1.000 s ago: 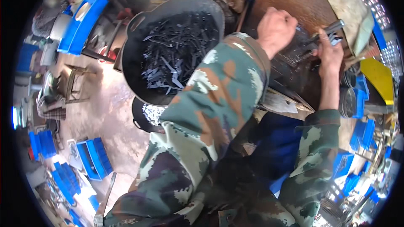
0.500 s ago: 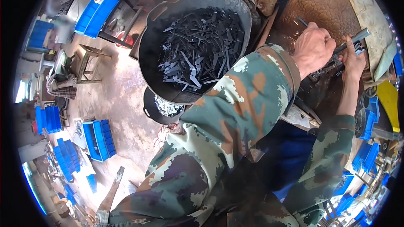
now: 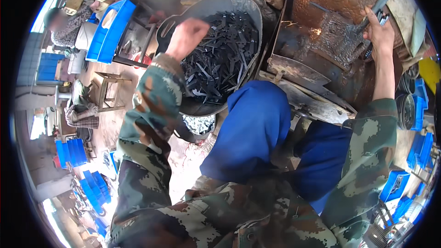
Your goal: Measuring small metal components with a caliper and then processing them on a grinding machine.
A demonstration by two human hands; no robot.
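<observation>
My left hand (image 3: 187, 36) is over the near-left side of a big black tub (image 3: 166, 26), slightly smeared by motion, with its fingers seemingly curled. Whether anything is in them cannot be made out. Flat dark metal pieces (image 3: 220, 59) fill the tub in a loose heap. At the right, my right hand (image 3: 381, 34) is closed around a thick grey metal rod (image 3: 377, 5), whose lower end meets a rough, crusted metal block (image 3: 337, 36). Several small dark pieces (image 3: 382, 17) show beside its fingers. A thin dark strip (image 3: 318, 6) lies beyond the block, near small orange sparks (image 3: 315, 31).
Rusty sheet-metal edges (image 3: 298, 70) stand between the tub and the block. Below the tub is a smaller pail (image 3: 183, 133) of shiny pieces. A blue bin (image 3: 108, 32) rests on a stand at left, near a wooden stool (image 3: 109, 87). Another person (image 3: 69, 27) is at far left.
My left hand has moved from beside the right hand, across to the left, over the tub. My right hand keeps its grip on the rod. The view has shifted slightly.
</observation>
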